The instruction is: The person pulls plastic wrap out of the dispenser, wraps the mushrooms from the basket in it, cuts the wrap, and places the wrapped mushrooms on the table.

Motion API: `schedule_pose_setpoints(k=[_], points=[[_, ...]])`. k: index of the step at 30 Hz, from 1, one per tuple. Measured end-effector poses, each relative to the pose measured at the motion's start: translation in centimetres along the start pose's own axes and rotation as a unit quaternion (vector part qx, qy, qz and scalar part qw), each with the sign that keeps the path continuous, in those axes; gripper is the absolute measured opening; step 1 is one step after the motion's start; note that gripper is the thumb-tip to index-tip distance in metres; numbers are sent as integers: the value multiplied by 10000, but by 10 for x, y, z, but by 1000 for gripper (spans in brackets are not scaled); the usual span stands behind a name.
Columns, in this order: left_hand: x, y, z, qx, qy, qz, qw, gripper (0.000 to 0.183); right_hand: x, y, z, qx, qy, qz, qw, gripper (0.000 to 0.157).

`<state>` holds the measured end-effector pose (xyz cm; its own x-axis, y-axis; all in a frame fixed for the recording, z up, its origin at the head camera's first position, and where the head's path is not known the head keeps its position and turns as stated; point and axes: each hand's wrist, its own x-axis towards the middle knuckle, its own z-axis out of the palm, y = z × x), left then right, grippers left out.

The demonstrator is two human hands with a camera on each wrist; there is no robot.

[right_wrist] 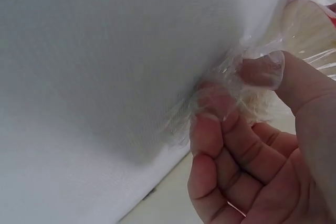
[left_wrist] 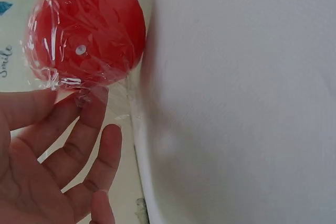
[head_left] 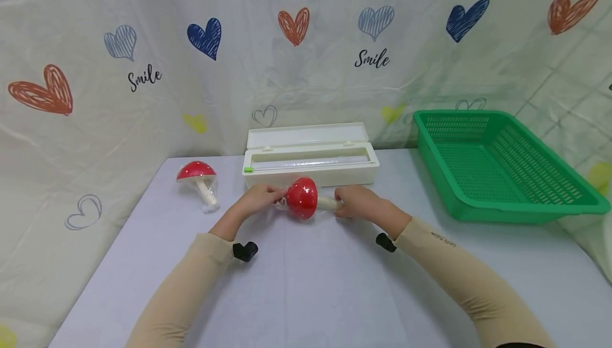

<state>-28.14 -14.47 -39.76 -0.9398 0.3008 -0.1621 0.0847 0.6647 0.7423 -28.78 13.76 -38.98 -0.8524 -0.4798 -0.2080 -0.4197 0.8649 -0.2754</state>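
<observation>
A toy mushroom point(head_left: 302, 198) with a red, white-dotted cap and a pale stem lies on its side above the white table, wrapped in clear plastic film. On the cap side, my left hand point(head_left: 260, 197) pinches the gathered film between thumb and fingers; the left wrist view shows the film bunched against the red cap point(left_wrist: 89, 30). At the stem end, my right hand point(head_left: 356, 202) pinches loose film point(right_wrist: 226, 85) between thumb and forefinger, its other fingers curled. The film covers the stem, and part of the stem end is hidden by the right hand.
Behind the hands stands a white cling film box point(head_left: 311, 179) with its lid up and a film roll inside. A second wrapped mushroom point(head_left: 197, 170) lies at the left. To the right is a green plastic basket point(head_left: 521, 214). A curtain with printed hearts hangs behind.
</observation>
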Motion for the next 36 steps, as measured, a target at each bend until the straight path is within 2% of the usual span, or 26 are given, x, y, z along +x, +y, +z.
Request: schedule_pose_setpoints(k=[8,12,16,19,22,27,30,33,36], points=[[0,2,9,-674,180,-206,9974,36,-4,2,3,-210,229,-150,9994,19],[-1,7,11,-1295,175,-323,9909,42,-9,5,3,182,377,-184,9990,17],[-2,6,9,-1642,-106,-200,9862,39,-13,12,2,578,533,-319,9964,11],[0,2,10,-1543,-157,2,9879,32,-14,15,2,698,570,-446,9949,9],[1,2,13,-1441,43,117,9895,26,-16,15,1,864,467,-521,9938,10],[0,2,17,-1122,627,-20,9917,17,-18,14,1,1383,32,-555,9888,15],[0,2,18,-1008,838,-144,9913,14,-20,14,1,1652,-110,-478,9850,19],[0,2,18,-1042,839,-171,9909,12,-21,15,1,1739,-91,-410,9839,26],[0,2,19,-1248,654,-147,9899,11,-21,16,3,1687,-66,-381,9849,34]])
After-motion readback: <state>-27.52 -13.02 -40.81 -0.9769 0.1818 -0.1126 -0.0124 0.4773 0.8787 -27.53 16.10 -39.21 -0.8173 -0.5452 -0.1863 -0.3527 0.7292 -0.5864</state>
